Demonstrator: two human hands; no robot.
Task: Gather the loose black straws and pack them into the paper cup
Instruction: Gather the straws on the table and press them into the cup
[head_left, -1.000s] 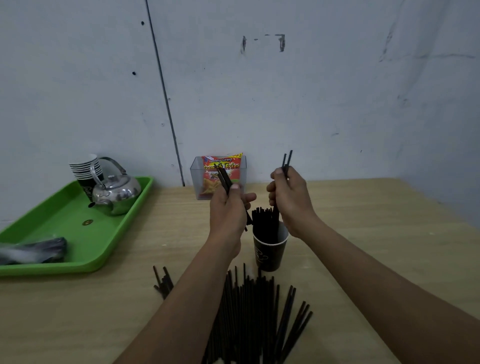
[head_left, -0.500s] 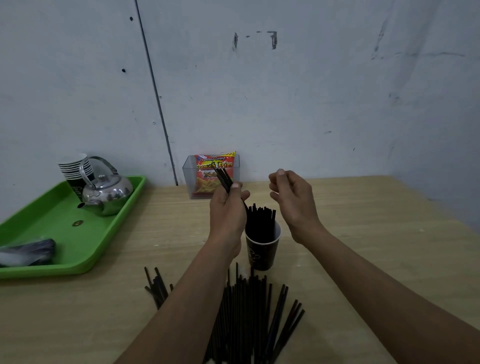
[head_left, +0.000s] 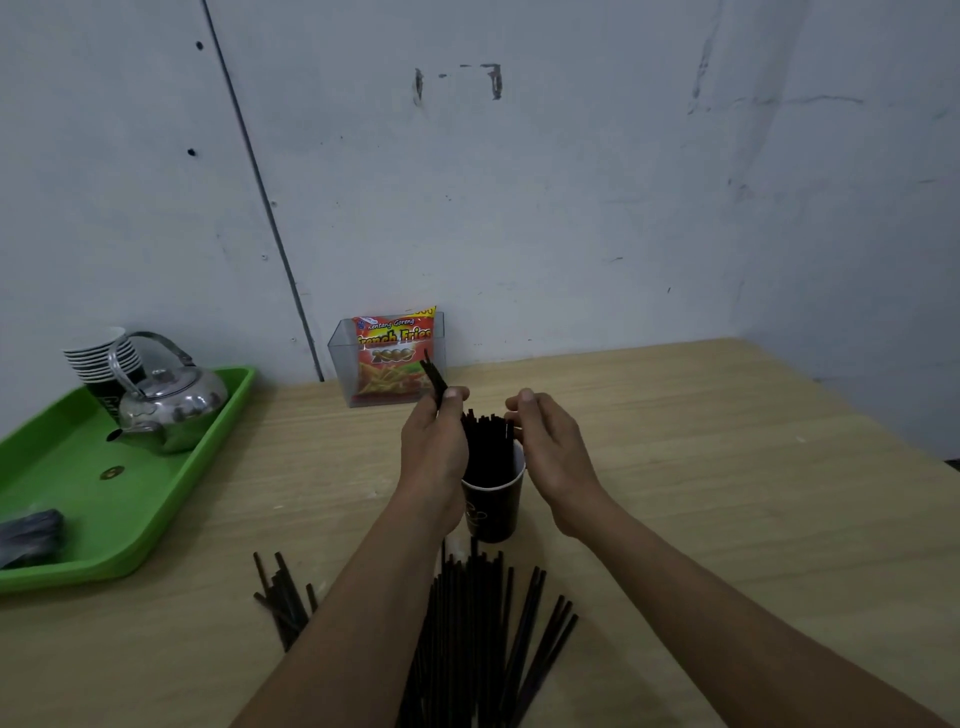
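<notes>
A dark paper cup (head_left: 493, 512) stands mid-table, packed with upright black straws (head_left: 485, 441). My left hand (head_left: 434, 447) is just left of the cup and grips a small bundle of straws (head_left: 434, 375) that sticks up past the thumb. On the cup's right, my right hand (head_left: 553, 449) has its thumb and forefinger curled, pinching the top of a straw in the cup. A big pile of loose straws (head_left: 467, 649) lies between my forearms at the near edge. A smaller group of straws (head_left: 280, 597) lies to the left of my left forearm.
A green tray (head_left: 130, 499) at the left holds a metal kettle (head_left: 166, 405), stacked paper cups (head_left: 98, 358) and a dark bundle (head_left: 28, 535). A clear box with a French fries packet (head_left: 392, 358) stands against the wall behind the cup.
My right hand let its straws drop into the cup, then came down to the straw tops. The left hand keeps its bundle and has barely moved.
</notes>
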